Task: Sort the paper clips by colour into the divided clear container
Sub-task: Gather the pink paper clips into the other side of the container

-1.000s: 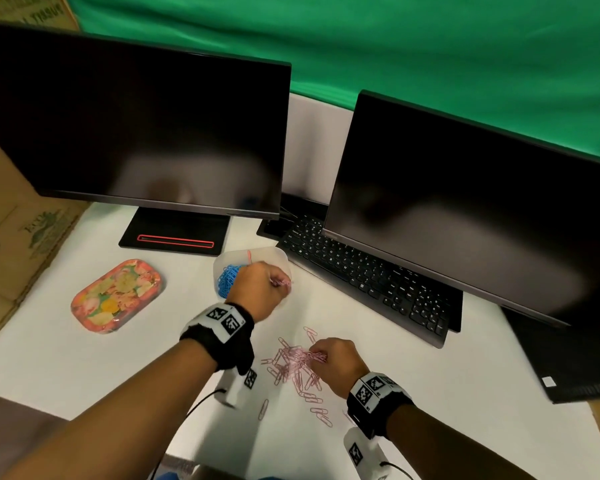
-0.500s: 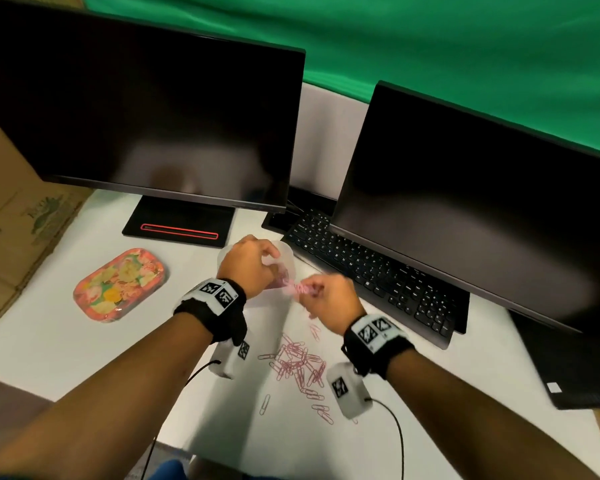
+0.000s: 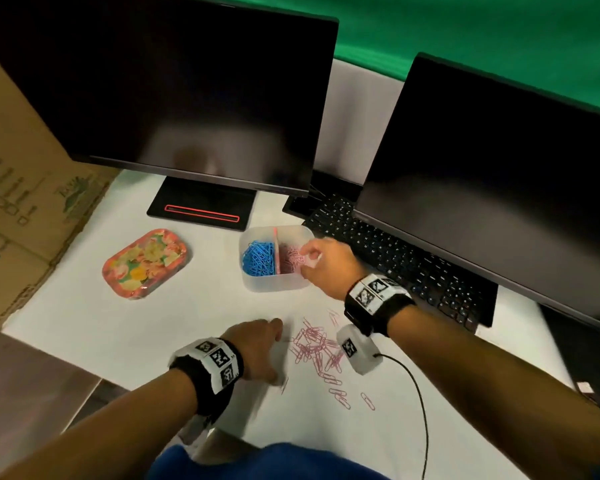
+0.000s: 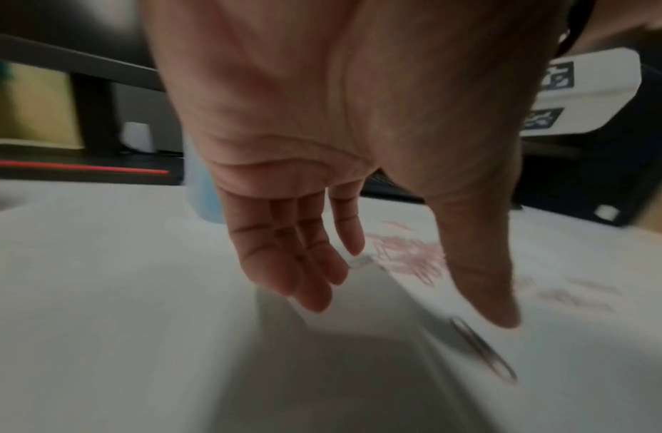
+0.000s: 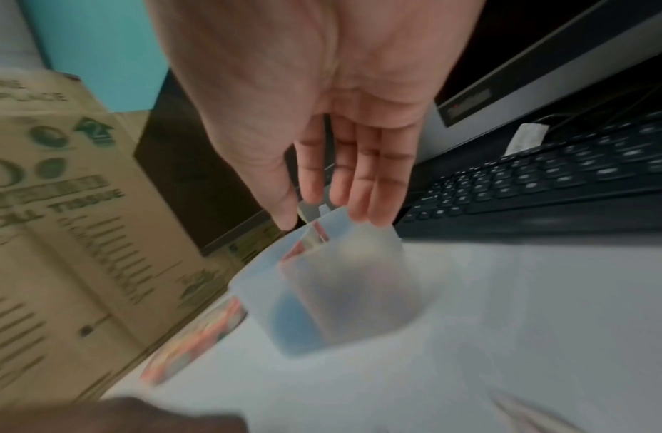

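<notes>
While the right hand (image 3: 321, 263) hovers over the pink side of the divided clear container (image 3: 274, 289), the left hand (image 3: 257, 348) sits nearer the pink clips (image 3: 317, 348) — just to its right. Left wrist: fingers (image 4: 303, 263) loose and empty, one clip (image 4: 483, 350) beside the thumb, lying diagonally. Right wrist: fingers (image 5: 359, 181) spread, nothing held — just above the container rim (image 5: 337, 216).

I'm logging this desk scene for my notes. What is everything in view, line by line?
divided clear container: one, clear, mid-desk
blue paper clips: many, left compartment
pink paper clips in container: many, right compartment
loose pink paper clips: many, desk, nearer the person
floral tin: one, multicoloured, left
monitors: two, black, behind
keyboard: one, black, right
cardboard box: one, brown, far left
left hand: open, beside the loose clips
right hand: open, over the container
</notes>
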`<state>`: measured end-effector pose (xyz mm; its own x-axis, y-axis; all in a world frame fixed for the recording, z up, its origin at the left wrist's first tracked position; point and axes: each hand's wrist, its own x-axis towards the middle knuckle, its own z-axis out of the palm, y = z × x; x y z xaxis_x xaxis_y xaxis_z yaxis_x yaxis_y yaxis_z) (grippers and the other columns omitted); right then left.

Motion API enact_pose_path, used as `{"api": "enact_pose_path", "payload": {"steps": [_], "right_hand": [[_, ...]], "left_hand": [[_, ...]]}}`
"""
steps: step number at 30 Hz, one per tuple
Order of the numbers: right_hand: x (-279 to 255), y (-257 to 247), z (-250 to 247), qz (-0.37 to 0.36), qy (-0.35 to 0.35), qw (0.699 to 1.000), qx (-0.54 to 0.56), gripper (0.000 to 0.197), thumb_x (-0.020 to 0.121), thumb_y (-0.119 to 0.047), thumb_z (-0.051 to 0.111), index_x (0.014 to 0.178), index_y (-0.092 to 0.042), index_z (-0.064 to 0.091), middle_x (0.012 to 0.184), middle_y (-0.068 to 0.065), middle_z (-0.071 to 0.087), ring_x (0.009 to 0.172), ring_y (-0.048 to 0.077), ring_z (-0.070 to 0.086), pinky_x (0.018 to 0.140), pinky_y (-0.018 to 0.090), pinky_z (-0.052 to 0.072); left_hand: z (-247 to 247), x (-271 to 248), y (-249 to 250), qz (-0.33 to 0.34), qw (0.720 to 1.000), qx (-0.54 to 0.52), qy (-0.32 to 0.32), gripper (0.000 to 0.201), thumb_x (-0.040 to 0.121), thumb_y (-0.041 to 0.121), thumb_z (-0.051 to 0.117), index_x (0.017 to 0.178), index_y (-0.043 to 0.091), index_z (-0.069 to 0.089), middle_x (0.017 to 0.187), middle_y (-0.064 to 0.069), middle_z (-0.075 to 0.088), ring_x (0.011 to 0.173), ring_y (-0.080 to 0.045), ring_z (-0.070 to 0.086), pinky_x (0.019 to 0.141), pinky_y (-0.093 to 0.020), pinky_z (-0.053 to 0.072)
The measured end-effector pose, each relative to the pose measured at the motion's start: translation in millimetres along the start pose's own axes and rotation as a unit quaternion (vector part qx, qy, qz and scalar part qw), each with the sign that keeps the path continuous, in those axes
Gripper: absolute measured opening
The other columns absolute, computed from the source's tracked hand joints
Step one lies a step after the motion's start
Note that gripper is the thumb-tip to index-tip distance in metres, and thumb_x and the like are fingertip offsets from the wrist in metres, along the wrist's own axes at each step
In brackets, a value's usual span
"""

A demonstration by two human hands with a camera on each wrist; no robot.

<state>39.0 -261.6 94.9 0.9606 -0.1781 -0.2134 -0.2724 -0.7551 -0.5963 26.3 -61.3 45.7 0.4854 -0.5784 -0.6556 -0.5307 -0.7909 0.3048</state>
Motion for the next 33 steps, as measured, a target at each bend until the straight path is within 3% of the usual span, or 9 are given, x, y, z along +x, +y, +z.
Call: {"api": "enact_pose_path", "payload": {"steps": [2, 5, 9, 16, 19, 22, 28, 31, 33], "right_hand": [[-40.1, 22.1, -1.0, 0.001, -0.088, 0.995, -0.056, 0.014, 0.081, -0.037, 0.070, 0.085, -0.025, 0.065, 0.085, -0.007, 0.064, 0.074, 0.011, 0.059, 0.069, 0.024, 0.047], [-105.8, 58.9, 5.4, 0.007, -0.302, 0.930, -0.211, 0.033, 0.086, -0.044, 0.060, 0.082, -0.013, 0.069, 0.092, 0.007, 0.071, 0.080, 0.022, 0.061, 0.073, 0.028, 0.045], [-165.3, 82.9, 28.2, 0.048, -0.449, 0.877, -0.164, 0.032, 0.084, -0.041, 0.065, 0.092, -0.011, 0.071, 0.101, 0.004, 0.072, 0.091, 0.016, 0.062, 0.079, 0.023, 0.042], [-115.4, 76.2, 69.5, 0.021, -0.261, 0.962, -0.076, 0.020, 0.082, -0.027, 0.068, 0.083, -0.008, 0.071, 0.092, 0.007, 0.072, 0.088, 0.020, 0.065, 0.079, 0.026, 0.049], [-96.3, 71.4, 65.8, 0.035, -0.191, 0.980, -0.048, 0.012, 0.083, -0.021, 0.063, 0.084, -0.010, 0.068, 0.094, 0.010, 0.071, 0.091, 0.026, 0.066, 0.079, 0.029, 0.053], [-93.0, 82.6, 48.9, 0.090, -0.122, 0.985, -0.078, 0.012, 0.082, -0.012, 0.057, 0.093, -0.016, 0.058, 0.105, 0.008, 0.065, 0.098, 0.027, 0.062, 0.082, 0.029, 0.051], [-127.2, 128.5, 52.6, 0.184, -0.277, 0.918, -0.216, 0.012, 0.082, -0.017, 0.053, 0.073, -0.009, 0.051, 0.083, 0.006, 0.058, 0.078, 0.024, 0.059, 0.059, 0.017, 0.039], [-118.3, 126.5, 61.2, 0.177, -0.241, 0.936, -0.184, 0.031, 0.084, -0.022, 0.053, 0.107, -0.001, 0.059, 0.117, 0.012, 0.062, 0.109, 0.029, 0.059, 0.078, 0.024, 0.044], [-106.0, 112.9, 61.0, 0.185, -0.192, 0.955, -0.126, 0.023, 0.083, -0.017, 0.055, 0.105, -0.011, 0.058, 0.112, 0.006, 0.059, 0.103, 0.023, 0.058, 0.082, 0.024, 0.045]], "left_hand": [[10.2, -0.8, 8.9, 0.012, 0.998, 0.055, -0.017, 0.087, 0.059, 0.058, 0.076, 0.128, 0.021, 0.038, 0.120, -0.001, 0.056, 0.106, -0.025, 0.057, 0.085, -0.033, 0.046], [20.0, 6.0, 10.9, 0.024, 0.997, 0.067, -0.022, 0.086, 0.064, 0.058, 0.076, 0.133, 0.019, 0.042, 0.129, -0.003, 0.055, 0.117, -0.026, 0.053, 0.097, -0.034, 0.044], [17.5, 12.4, 10.7, 0.031, 0.998, 0.053, -0.021, 0.067, 0.067, 0.062, 0.072, 0.113, 0.018, 0.053, 0.113, -0.003, 0.061, 0.102, -0.024, 0.057, 0.080, -0.032, 0.042], [11.5, 34.1, 20.3, 0.041, 0.998, -0.032, 0.026, 0.042, 0.071, 0.050, 0.075, 0.072, 0.024, 0.042, 0.083, 0.001, 0.057, 0.074, -0.019, 0.051, 0.063, -0.028, 0.037], [10.2, 38.1, 24.4, 0.050, 0.995, -0.036, 0.073, 0.035, 0.076, 0.043, 0.073, 0.086, 0.021, 0.047, 0.099, -0.003, 0.064, 0.082, -0.020, 0.056, 0.068, -0.027, 0.038], [8.0, 36.7, 19.0, 0.013, 0.992, -0.050, 0.113, 0.057, 0.072, 0.044, 0.075, 0.111, 0.018, 0.042, 0.111, -0.004, 0.056, 0.098, -0.026, 0.060, 0.076, -0.031, 0.045], [19.0, 32.5, 11.5, -0.012, 0.996, -0.048, 0.078, 0.075, 0.065, 0.042, 0.080, 0.121, 0.015, 0.037, 0.118, -0.006, 0.047, 0.106, -0.028, 0.057, 0.084, -0.034, 0.047], [21.1, 38.5, 21.8, 0.015, 0.994, -0.068, 0.083, 0.061, 0.071, 0.032, 0.078, 0.118, 0.015, 0.044, 0.119, -0.006, 0.052, 0.108, -0.027, 0.056, 0.088, -0.033, 0.046], [21.0, 43.4, 30.4, 0.029, 0.992, -0.078, 0.091, 0.051, 0.075, 0.027, 0.073, 0.118, 0.015, 0.049, 0.120, -0.007, 0.056, 0.109, -0.026, 0.056, 0.089, -0.032, 0.045]]}}
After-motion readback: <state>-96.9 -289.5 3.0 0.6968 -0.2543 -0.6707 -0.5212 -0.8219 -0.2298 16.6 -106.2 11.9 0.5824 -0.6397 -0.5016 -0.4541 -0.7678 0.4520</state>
